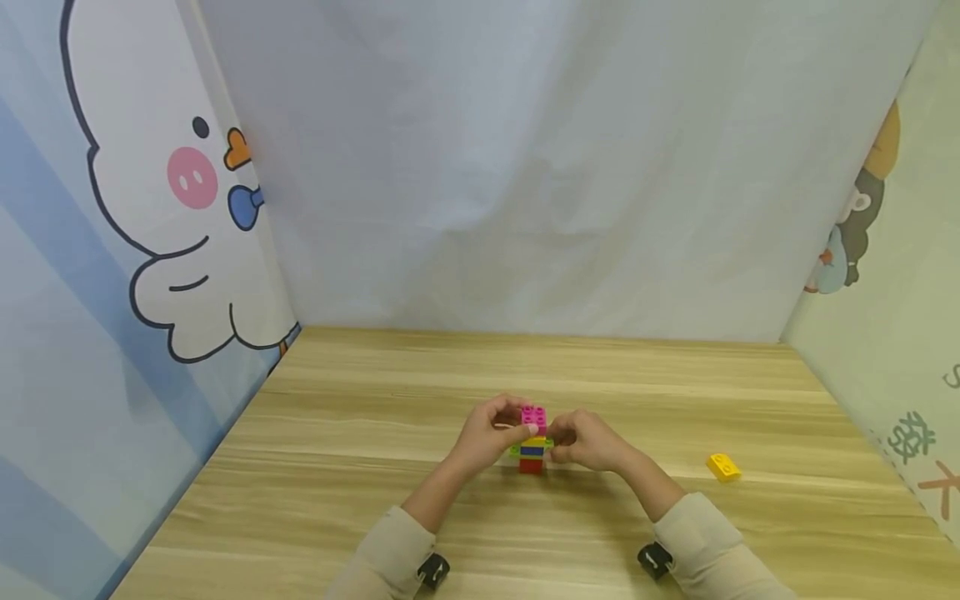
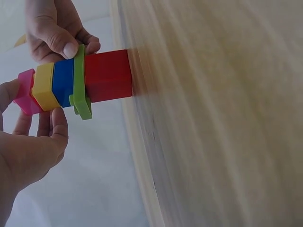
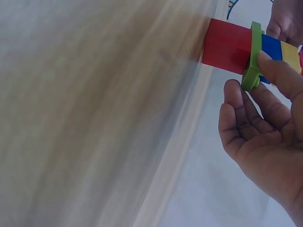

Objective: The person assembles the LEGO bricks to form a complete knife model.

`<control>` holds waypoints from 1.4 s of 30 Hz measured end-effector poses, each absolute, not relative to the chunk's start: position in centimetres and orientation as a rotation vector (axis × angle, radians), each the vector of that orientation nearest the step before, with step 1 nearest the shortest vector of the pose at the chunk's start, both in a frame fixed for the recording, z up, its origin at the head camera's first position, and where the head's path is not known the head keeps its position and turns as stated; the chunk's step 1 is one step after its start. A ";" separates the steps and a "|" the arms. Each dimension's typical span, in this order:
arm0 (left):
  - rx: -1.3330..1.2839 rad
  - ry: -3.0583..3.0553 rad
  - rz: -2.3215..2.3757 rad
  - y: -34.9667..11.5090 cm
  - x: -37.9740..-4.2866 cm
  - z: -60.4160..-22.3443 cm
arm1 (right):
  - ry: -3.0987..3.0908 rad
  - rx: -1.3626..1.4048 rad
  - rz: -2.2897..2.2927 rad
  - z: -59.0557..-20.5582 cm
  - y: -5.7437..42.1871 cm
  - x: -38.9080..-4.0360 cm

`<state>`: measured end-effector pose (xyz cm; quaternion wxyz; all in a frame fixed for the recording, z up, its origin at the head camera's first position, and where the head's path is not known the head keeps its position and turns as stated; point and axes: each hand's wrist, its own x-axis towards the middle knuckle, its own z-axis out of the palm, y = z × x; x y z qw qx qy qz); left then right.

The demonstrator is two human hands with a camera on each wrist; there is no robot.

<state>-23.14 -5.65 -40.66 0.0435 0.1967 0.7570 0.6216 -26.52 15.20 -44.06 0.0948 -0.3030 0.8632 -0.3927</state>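
Note:
A small tower of toy building bricks stands upright on the wooden table [image 1: 337, 500]. At its base is a red brick [image 2: 108, 75], with a wider green plate [image 2: 81, 90] above it. A blue brick [image 2: 63, 83] and a yellow brick [image 2: 43, 87] follow, and a pink brick [image 1: 533, 417] tops the stack. My left hand [image 1: 483, 433] grips the upper part, thumb on the pink brick and fingertips at the yellow one. On the other side, my right hand [image 1: 590, 442] pinches the tower around the green plate, its thumb reaching over toward the blue brick.
A loose yellow brick [image 1: 723, 467] with a sloped end lies on the table to the right. Black wrist devices [image 1: 433, 571] sit at both cuffs. A pale curtain [image 1: 510, 183] hangs behind the table, and printed cloths [image 1: 172, 417] flank it on both sides.

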 end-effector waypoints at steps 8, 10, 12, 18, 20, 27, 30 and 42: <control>0.612 2.325 1.905 -5.6 -23.4 -41.1 | 2.580 -0.909 -1.158 -44.3 15.1 -26.8; 0.613 2.324 1.903 -5.6 -23.7 -41.5 | 2.584 -0.913 -1.157 -44.4 15.1 -26.9; 0.621 2.315 1.906 -5.6 -24.3 -42.3 | 2.585 -0.915 -1.153 -44.5 15.1 -26.9; 0.647 2.316 1.893 -5.6 -25.7 -44.2 | 2.595 -0.908 -1.152 -44.5 15.1 -27.0; 0.659 2.325 1.884 -5.6 -25.8 -44.3 | 2.597 -0.906 -1.153 -44.5 15.1 -27.0; 0.646 2.370 1.833 -5.8 -25.8 -44.1 | 2.584 -0.904 -1.172 -44.6 15.0 -26.9; 0.625 2.376 1.822 -5.8 -25.6 -44.0 | 2.576 -0.895 -1.180 -44.6 14.9 -26.8; 0.584 2.302 1.834 -6.0 -24.9 -42.9 | 2.566 -0.897 -1.194 -44.4 15.1 -26.7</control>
